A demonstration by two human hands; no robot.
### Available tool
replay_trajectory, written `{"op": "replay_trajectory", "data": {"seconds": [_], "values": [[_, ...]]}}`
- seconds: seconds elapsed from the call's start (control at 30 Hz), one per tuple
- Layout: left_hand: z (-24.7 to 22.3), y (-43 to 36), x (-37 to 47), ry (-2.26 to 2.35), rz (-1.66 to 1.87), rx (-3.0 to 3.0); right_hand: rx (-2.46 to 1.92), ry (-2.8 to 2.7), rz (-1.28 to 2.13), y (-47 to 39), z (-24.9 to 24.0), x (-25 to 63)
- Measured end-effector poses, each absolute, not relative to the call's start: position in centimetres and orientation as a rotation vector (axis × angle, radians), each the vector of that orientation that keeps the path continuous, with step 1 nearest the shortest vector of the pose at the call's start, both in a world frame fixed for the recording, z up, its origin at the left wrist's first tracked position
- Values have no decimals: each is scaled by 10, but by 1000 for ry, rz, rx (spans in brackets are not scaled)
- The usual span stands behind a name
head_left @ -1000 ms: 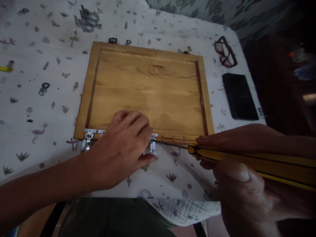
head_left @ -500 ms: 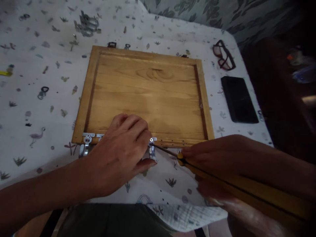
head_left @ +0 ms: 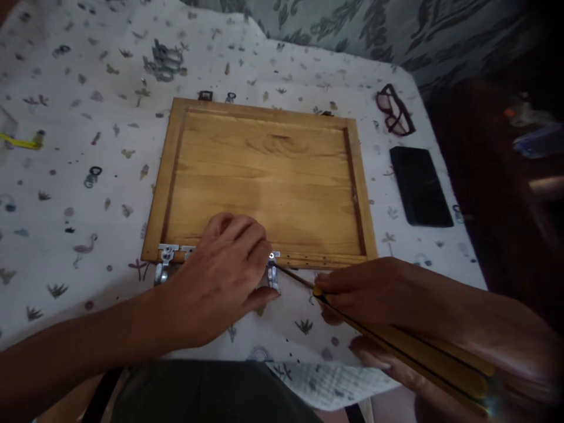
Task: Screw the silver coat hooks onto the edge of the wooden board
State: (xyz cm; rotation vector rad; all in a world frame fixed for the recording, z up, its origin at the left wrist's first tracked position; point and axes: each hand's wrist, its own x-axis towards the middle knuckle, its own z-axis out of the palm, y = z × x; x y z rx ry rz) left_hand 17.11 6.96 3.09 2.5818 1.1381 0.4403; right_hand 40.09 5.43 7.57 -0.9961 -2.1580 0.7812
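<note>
A shallow wooden frame panel (head_left: pixel 264 170) lies on the patterned cloth, with metal hinges along its near edge; one hinge (head_left: pixel 166 255) shows at the left corner. Fingers curled, my left hand (head_left: pixel 224 276) presses on the near edge and holds the rightmost metal hinge (head_left: pixel 272 275) by its side. My right hand (head_left: pixel 396 299) grips a yellow-handled screwdriver (head_left: pixel 396 346), held at a slant. Its tip is at the hinge, just below a screw. Small dark holes run along the edge to the right of this hinge.
Red-framed glasses (head_left: pixel 395 110) and a black phone-like object (head_left: pixel 420 186) lie right of the panel. More metal hinges (head_left: pixel 164 61) are piled at the back left. A yellow strip (head_left: pixel 22 143) is at the far left. The patterned cloth (head_left: pixel 106 235) hangs over the near edge.
The view has shifted, so the panel sits slightly lower. My right hand has changed its hold, with more of the yellow handle showing. My left hand keeps its place at the hinge.
</note>
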Motion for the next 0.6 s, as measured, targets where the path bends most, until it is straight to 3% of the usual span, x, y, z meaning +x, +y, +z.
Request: {"op": "replay_trajectory", "data": {"seconds": [0.43, 0.6], "values": [[29, 70, 169, 1105, 430, 2627, -1042, -2080, 712, 58, 64, 405], [28, 70, 169, 1099, 436, 2623, -1021, -2063, 851, 57, 62, 403]]}}
